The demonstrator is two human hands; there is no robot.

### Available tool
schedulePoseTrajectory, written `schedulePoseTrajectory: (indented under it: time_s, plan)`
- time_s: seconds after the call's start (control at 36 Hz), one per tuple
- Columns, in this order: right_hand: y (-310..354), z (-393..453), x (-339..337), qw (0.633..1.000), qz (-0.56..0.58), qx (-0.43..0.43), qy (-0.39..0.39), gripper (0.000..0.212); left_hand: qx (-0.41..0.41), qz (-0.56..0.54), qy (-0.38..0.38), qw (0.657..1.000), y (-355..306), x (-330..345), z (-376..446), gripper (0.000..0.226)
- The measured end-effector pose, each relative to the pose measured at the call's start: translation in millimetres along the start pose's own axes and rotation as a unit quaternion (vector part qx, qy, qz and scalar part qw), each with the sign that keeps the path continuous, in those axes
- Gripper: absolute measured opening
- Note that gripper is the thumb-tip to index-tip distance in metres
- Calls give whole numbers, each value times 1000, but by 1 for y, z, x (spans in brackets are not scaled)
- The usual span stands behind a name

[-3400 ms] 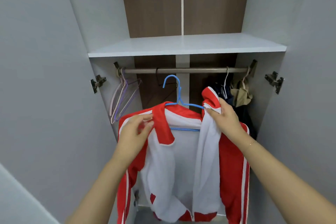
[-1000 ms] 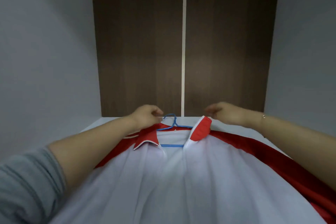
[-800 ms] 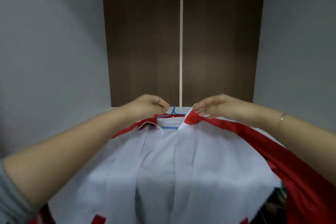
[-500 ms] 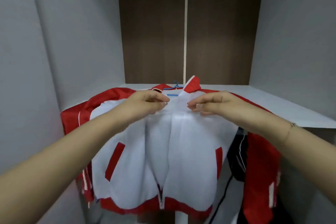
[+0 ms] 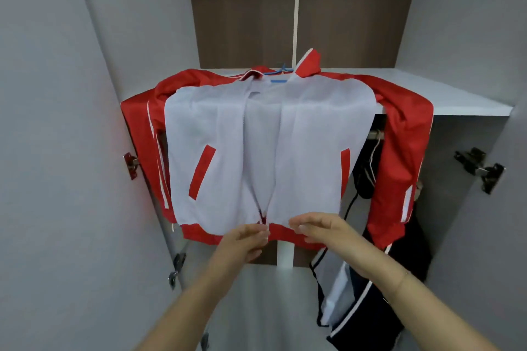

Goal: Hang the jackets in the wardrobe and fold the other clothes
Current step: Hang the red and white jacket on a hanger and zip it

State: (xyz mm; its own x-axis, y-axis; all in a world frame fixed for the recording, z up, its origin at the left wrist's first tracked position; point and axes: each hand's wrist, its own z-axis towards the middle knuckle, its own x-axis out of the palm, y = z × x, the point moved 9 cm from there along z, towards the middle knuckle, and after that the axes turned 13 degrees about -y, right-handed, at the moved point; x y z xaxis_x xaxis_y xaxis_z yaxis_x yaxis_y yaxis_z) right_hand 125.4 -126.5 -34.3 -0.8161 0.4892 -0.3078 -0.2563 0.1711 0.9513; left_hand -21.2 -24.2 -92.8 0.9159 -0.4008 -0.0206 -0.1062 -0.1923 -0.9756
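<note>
A red and white jacket (image 5: 308, 134) lies with its collar on the wardrobe shelf (image 5: 445, 94), and its front drapes down over the shelf's edge. The hook of a blue hanger (image 5: 281, 70) shows at the collar; the rest of it is hidden inside the jacket. The zip is open. My left hand (image 5: 246, 239) pinches the bottom hem right at the foot of the zip. My right hand (image 5: 322, 229) holds the red hem just to the right of it, fingers curled over the edge.
A dark jacket with white stripes (image 5: 368, 308) hangs low on the right, under a short visible piece of the rail (image 5: 374, 134). Grey wardrobe sides with metal hinges (image 5: 482, 168) stand on both sides. The back panel is brown wood.
Both hands have slid down the jacket's front from the chest to the bottom hem at the zip. My view has tilted down. The jacket stays draped over the shelf.
</note>
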Motion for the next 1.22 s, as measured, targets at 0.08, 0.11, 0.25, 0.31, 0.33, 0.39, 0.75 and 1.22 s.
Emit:
schedulePoseTrajectory:
  time_s: [0.08,0.11,0.25,0.31,0.33,0.39,0.75,1.22]
  plan:
    - [-27,6,15,998,40,42,-32,22,-85,-70,-37,993,49,-2,20,18]
    - [-35,9,20,996,54,57,-43,22,-111,-88,-45,989,61,0,26,22]
    - [-77,16,47,979,112,126,-111,24,-193,-165,-33,967,95,17,55,34]
    - [-91,17,55,970,130,148,-139,25,-196,-181,-17,964,98,24,70,40]
    - [-97,17,58,967,136,158,-150,26,-194,-188,-14,963,99,26,77,40]
    - [-107,18,61,960,140,171,-170,26,-189,-207,-16,960,99,28,91,36]
    - [-95,1,53,955,90,66,-276,15,-95,-243,36,965,90,9,59,17]
    - [-62,-44,78,981,56,22,-186,13,-9,-153,56,987,62,-25,-31,54]
